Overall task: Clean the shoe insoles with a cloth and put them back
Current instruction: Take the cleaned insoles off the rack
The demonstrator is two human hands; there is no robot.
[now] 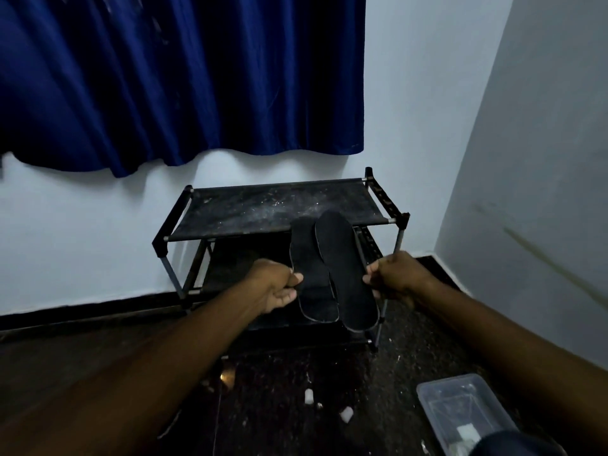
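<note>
Left hand: the left hand pinches the outer edge of the left insole, thumb on top and fingers curled under it.
Right hand: the right hand grips the outer edge of the right insole, its fingers curled tight on the rim.
Insoles: both are black and held up in the air side by side, toes pointing away, heels toward the person. Their inner edges touch or slightly overlap, with the right one in front.
Backdrop: they hang in front of a black shoe rack whose top shelf is speckled with dust.
Nearby: a clear plastic box sits on the dark floor at lower right, and a blue curtain hangs above.
Cloth: none is in view.
Shoes: I cannot make any out. The lower shelves are too dark to tell.
Step in hand: the insoles look freshly gathered or being checked, with no wiping going on.
Next move: probably free one hand, since both are occupied, by laying one insole on the top shelf. Then find a cloth and wipe each surface flat.
</note>
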